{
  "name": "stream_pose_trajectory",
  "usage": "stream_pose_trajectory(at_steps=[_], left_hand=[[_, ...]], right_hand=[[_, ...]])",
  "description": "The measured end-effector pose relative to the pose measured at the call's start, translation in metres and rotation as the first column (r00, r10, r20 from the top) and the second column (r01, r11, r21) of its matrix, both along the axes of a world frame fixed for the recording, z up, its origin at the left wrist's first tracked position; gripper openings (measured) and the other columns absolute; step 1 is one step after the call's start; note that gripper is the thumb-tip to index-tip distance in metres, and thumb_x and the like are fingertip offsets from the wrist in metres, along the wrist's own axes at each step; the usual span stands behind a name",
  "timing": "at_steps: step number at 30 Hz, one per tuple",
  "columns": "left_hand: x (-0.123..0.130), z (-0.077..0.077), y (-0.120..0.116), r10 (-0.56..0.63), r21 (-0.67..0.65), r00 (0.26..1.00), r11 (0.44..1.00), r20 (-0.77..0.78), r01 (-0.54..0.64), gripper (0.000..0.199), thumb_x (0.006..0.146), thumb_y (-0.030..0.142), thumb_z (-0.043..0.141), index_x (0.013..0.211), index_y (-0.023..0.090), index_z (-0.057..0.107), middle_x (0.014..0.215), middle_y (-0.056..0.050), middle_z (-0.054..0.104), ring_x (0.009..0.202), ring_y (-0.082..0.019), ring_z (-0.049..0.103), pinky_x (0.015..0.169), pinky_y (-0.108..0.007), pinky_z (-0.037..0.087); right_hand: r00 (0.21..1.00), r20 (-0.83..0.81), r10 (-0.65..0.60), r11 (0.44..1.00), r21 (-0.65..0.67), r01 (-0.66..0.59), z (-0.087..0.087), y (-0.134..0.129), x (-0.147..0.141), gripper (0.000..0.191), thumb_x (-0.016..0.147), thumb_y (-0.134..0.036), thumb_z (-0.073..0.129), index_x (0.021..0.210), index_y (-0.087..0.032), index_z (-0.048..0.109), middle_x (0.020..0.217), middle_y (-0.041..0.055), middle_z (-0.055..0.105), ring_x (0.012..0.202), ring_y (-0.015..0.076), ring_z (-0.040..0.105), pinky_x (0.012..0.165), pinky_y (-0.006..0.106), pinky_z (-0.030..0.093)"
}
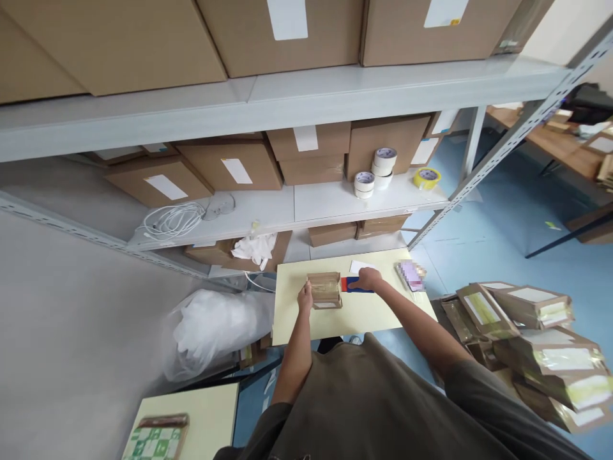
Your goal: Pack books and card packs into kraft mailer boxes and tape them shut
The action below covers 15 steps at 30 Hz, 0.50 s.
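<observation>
A small cardboard box [325, 291] lies on the pale yellow table in front of me, with shiny tape over its top. My left hand [305, 298] is closed on the box's left end. In my right hand [368, 280] is a blue and red tape dispenser [353, 284], its red end against the right side of the box. Beyond the dispenser lies a white paper slip [362, 266]. A purple-and-white packet [410, 275] rests at the table's far right corner.
Behind the pale yellow table [368, 316] stands a metal shelf [268, 214] with cartons, white tape rolls [364, 184], a yellow tape roll [426, 177] and a coiled white cable [177, 219]. A plastic bag [215, 326] sits left; taped boxes [550, 358] are piled right.
</observation>
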<state>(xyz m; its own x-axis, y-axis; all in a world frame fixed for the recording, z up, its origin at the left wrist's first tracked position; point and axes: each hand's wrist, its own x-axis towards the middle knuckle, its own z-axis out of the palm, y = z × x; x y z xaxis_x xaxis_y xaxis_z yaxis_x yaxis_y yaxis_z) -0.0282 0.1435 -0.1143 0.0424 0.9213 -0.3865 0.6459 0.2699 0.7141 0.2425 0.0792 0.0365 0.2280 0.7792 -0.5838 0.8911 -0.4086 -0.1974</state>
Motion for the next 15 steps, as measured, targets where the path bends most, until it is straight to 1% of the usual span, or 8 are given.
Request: stream_pose_trajectory(at_steps=[3, 5, 7, 10, 11, 12, 14, 15], left_hand=[[0.004, -0.002, -0.005, 0.016, -0.003, 0.999, 1.000, 0.030, -0.016, 0.061, 0.110, 0.055, 0.032, 0.140, 0.018, 0.070, 0.137, -0.014, 0.074, 0.132, -0.030, 0.066, 0.107, -0.035, 0.052], [0.009, -0.003, -0.008, 0.022, -0.003, 0.998, 1.000, 0.062, -0.022, 0.060, 0.110, 0.056, 0.033, 0.139, 0.018, 0.071, 0.136, -0.013, 0.074, 0.131, -0.030, 0.066, 0.106, -0.035, 0.053], [0.012, -0.003, -0.009, 0.041, -0.008, 0.993, 0.999, 0.110, -0.041, 0.059, 0.109, 0.057, 0.037, 0.135, 0.019, 0.073, 0.134, -0.013, 0.075, 0.130, -0.030, 0.067, 0.105, -0.035, 0.054], [0.012, -0.003, -0.008, 0.080, -0.004, 0.987, 0.997, 0.142, -0.080, 0.055, 0.108, 0.053, 0.041, 0.131, 0.017, 0.075, 0.134, -0.013, 0.076, 0.129, -0.030, 0.068, 0.105, -0.035, 0.054], [0.011, -0.002, -0.007, 0.086, -0.004, 0.987, 0.996, 0.138, -0.087, 0.054, 0.108, 0.052, 0.042, 0.131, 0.017, 0.076, 0.133, -0.013, 0.076, 0.128, -0.030, 0.068, 0.105, -0.035, 0.053], [0.009, -0.002, -0.007, 0.091, -0.008, 0.988, 0.996, 0.128, -0.091, 0.053, 0.108, 0.052, 0.042, 0.130, 0.017, 0.076, 0.132, -0.013, 0.076, 0.127, -0.030, 0.069, 0.105, -0.035, 0.053], [0.007, -0.001, -0.006, 0.091, -0.015, 0.991, 0.996, 0.098, -0.090, 0.052, 0.108, 0.051, 0.043, 0.129, 0.018, 0.077, 0.130, -0.012, 0.078, 0.126, -0.030, 0.070, 0.104, -0.036, 0.054], [0.006, 0.000, -0.005, 0.085, -0.015, 0.993, 0.996, 0.083, -0.084, 0.051, 0.108, 0.051, 0.043, 0.129, 0.019, 0.077, 0.130, -0.012, 0.078, 0.126, -0.030, 0.070, 0.103, -0.035, 0.054]], right_hand=[[0.997, 0.061, -0.055, 0.998, 0.003, 0.055, -0.008, -0.033, 0.039, 0.066, 0.080, -0.063, 0.082, 0.114, -0.007, 0.078, 0.115, 0.0259, 0.078, 0.103, 0.0354, 0.075, 0.079, 0.036, 0.053], [0.994, 0.069, -0.081, 0.997, -0.001, 0.081, -0.016, -0.040, 0.044, 0.063, 0.081, -0.059, 0.083, 0.114, -0.005, 0.078, 0.115, 0.0271, 0.077, 0.103, 0.0361, 0.074, 0.079, 0.037, 0.054], [0.993, 0.060, -0.102, 0.995, 0.001, 0.102, -0.030, -0.035, 0.030, 0.058, 0.081, -0.053, 0.084, 0.114, -0.006, 0.078, 0.113, 0.0267, 0.078, 0.101, 0.0355, 0.075, 0.080, 0.036, 0.055], [0.988, 0.008, -0.154, 0.988, -0.005, 0.154, -0.058, -0.016, -0.014, 0.054, 0.081, -0.051, 0.083, 0.113, -0.008, 0.079, 0.105, 0.0223, 0.080, 0.094, 0.0325, 0.077, 0.077, 0.033, 0.057], [0.975, -0.023, -0.219, 0.976, 0.007, 0.220, -0.068, -0.011, -0.029, 0.051, 0.080, -0.049, 0.083, 0.112, -0.009, 0.079, 0.104, 0.0215, 0.080, 0.094, 0.0329, 0.077, 0.078, 0.034, 0.057], [0.971, -0.039, -0.235, 0.971, 0.023, 0.236, -0.078, -0.008, -0.043, 0.048, 0.083, -0.048, 0.081, 0.112, -0.010, 0.079, 0.103, 0.0205, 0.081, 0.097, 0.0330, 0.077, 0.080, 0.034, 0.057], [0.967, -0.056, -0.249, 0.968, 0.027, 0.250, -0.096, -0.011, -0.059, 0.039, 0.086, -0.041, 0.078, 0.109, -0.011, 0.079, 0.107, 0.0216, 0.080, 0.101, 0.0341, 0.077, 0.083, 0.036, 0.058], [0.965, -0.056, -0.258, 0.965, 0.026, 0.259, -0.104, -0.017, -0.061, 0.034, 0.088, -0.038, 0.076, 0.108, -0.010, 0.080, 0.110, 0.0227, 0.080, 0.103, 0.0349, 0.076, 0.085, 0.038, 0.058]])
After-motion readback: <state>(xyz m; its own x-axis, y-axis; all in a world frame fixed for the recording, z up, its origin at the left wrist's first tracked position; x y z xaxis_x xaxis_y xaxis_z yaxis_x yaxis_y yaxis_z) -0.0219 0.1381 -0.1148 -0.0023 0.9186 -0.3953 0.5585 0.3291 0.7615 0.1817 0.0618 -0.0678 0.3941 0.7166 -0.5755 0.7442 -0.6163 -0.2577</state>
